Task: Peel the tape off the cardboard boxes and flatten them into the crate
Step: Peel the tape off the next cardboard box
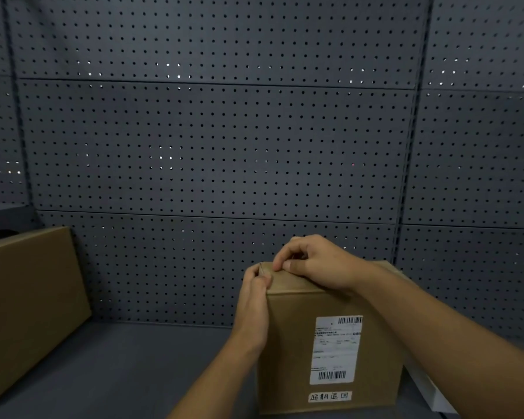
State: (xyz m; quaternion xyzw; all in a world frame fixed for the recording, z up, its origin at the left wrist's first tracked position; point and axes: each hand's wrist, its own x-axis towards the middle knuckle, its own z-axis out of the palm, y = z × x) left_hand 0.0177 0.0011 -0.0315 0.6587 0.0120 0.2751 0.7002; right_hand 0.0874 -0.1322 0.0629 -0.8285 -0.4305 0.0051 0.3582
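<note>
**Both hands at the top corner of a labelled box**

Low and right of centre in the frame, a closed cardboard box (330,352) stands upright on the dark grey worktop (133,358). Its near face carries a white shipping label (335,349) with barcodes at top and bottom, the small print too blurred to read, and below it a white sticker (329,396) with four handwritten Chinese characters. The left forearm rises from the bottom edge; the left hand (253,300) grips the box's upper left corner, fingers curled against the side. The right arm crosses in from the right, and the right hand (312,263) rests on the top, thumb and fingertips pinching at the top edge. At the left edge of the frame a second, larger cardboard box (28,306) sits tilted. Behind everything stands a grey pegboard wall (212,146).
</note>
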